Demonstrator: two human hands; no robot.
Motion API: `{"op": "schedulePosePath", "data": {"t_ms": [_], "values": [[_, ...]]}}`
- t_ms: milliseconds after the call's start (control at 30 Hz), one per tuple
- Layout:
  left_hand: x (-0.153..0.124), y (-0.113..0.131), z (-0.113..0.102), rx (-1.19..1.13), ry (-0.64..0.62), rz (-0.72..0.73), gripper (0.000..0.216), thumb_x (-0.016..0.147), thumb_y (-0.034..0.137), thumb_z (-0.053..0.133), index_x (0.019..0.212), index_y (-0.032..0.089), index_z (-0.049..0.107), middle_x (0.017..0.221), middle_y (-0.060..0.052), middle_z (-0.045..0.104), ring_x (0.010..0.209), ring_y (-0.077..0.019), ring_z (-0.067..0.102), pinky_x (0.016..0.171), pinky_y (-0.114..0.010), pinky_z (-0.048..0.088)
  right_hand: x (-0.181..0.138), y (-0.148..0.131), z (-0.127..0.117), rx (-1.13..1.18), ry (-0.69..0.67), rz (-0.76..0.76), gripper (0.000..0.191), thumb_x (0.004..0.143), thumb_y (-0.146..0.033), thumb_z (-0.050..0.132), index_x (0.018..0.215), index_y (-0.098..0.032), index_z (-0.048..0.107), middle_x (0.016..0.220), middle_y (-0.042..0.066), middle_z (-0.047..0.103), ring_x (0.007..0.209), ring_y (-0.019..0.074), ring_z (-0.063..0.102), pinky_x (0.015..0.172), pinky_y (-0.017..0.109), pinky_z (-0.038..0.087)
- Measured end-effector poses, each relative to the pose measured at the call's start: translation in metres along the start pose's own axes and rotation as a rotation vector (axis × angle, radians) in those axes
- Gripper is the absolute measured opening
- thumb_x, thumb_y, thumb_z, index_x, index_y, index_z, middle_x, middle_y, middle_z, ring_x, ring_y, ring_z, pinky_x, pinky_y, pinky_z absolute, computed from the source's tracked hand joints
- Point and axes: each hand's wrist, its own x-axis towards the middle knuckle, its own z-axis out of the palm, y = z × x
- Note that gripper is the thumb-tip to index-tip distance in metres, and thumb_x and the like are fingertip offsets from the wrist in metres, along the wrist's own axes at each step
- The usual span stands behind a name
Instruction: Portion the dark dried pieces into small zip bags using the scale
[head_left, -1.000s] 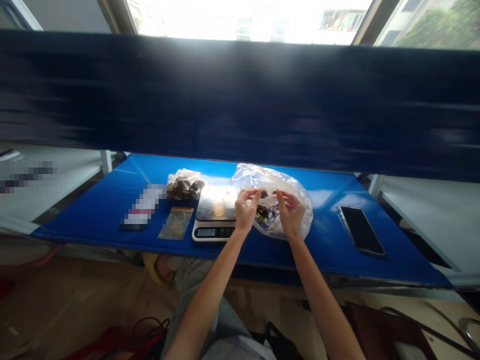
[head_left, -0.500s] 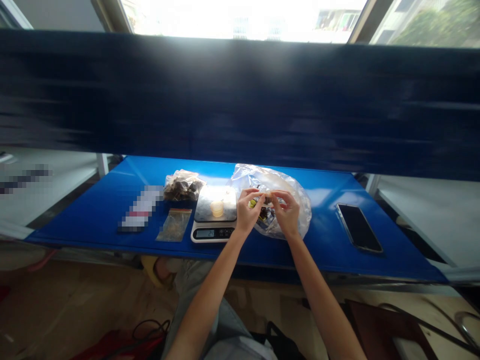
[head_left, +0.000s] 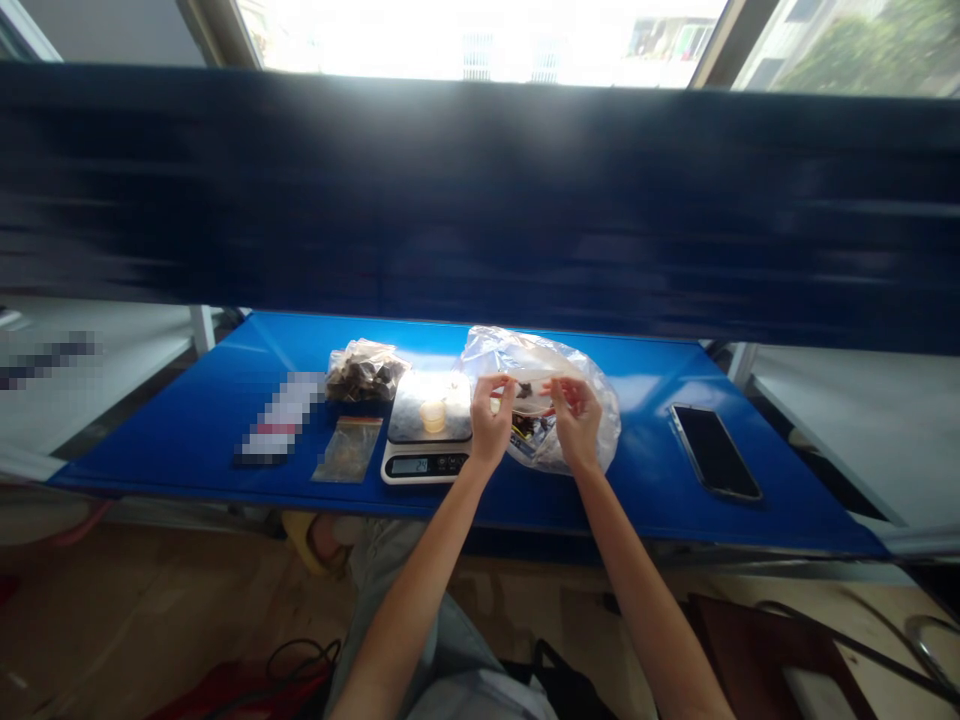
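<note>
Both hands are raised over the clear bag, with a small dark piece in the gap between their fingertips. It lies just right of the left hand's fingertips and much nearer to them than to the right hand's, which point in at it from the other side. The piece is ragged (too small for any long axis to be made out), so whether the left thumb and finger are clamped on it or only beside it, I cannot tell. The right thumb and forefinger come close together, the other fingers curled loosely; whether anything is pinched there cannot be seen. Below the hands, more dark bits show in the bag, some yellow among them. Just left of the left hand is the scale, a pale cup on its plate; a flat packet and a full bag lie beyond it. The phone lies well apart on the right.
</note>
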Motion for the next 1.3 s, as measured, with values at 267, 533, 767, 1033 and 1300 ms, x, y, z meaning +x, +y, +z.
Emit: {"op": "schedulePosePath", "data": {"t_ms": [267,533,767,1033,1300], "values": [[-0.001,-0.001,0.001,-0.056,-0.058,-0.074,0.021,0.086,0.039,0.059,0.091,0.018,0.063,0.089,-0.006,0.070,0.081,-0.0165,0.067,0.069,-0.026,0.052,0.000,-0.001,0.000,0.031,0.000,0.009,0.026,0.080,-0.048,0.062,0.087,-0.023,0.058,0.077,0.003,0.069,0.073,0.0194,0.068,0.047,0.026,0.054],[0.001,0.002,-0.002,-0.019,-0.013,-0.051,0.022,0.083,0.039,0.062,0.077,0.018,0.062,0.079,-0.003,0.064,0.078,-0.0151,0.063,0.070,-0.026,0.049,0.001,0.007,0.003,0.022,-0.044,0.019,0.032,0.071,-0.048,0.072,0.084,-0.019,0.067,0.073,0.004,0.071,0.068,0.0199,0.067,0.050,0.027,0.052],[-0.001,-0.001,0.000,0.017,-0.068,-0.007,0.018,0.084,0.035,0.061,0.076,0.019,0.063,0.078,-0.002,0.063,0.078,-0.0149,0.062,0.070,-0.025,0.049,0.002,0.010,0.000,-0.010,-0.037,-0.003,0.028,0.071,-0.048,0.071,0.076,-0.020,0.070,0.075,0.004,0.072,0.074,0.0213,0.067,0.060,0.031,0.052],[-0.001,0.000,-0.002,0.052,-0.034,0.035,0.015,0.086,0.031,0.059,0.084,0.020,0.068,0.096,-0.008,0.064,0.095,-0.0189,0.062,0.075,-0.028,0.049,0.000,0.008,0.000,-0.021,-0.024,-0.017,0.025,0.076,-0.045,0.068,0.078,-0.020,0.068,0.077,0.003,0.071,0.077,0.0200,0.066,0.065,0.031,0.052],[-0.004,-0.001,0.002,0.037,-0.121,0.036,0.020,0.084,0.029,0.063,0.102,0.020,0.066,0.095,-0.008,0.070,0.089,-0.0185,0.066,0.074,-0.028,0.051,0.002,0.004,0.000,0.034,-0.005,0.003,0.025,0.080,-0.048,0.062,0.081,-0.023,0.057,0.082,0.003,0.069,0.077,0.0190,0.067,0.059,0.028,0.053]]}}
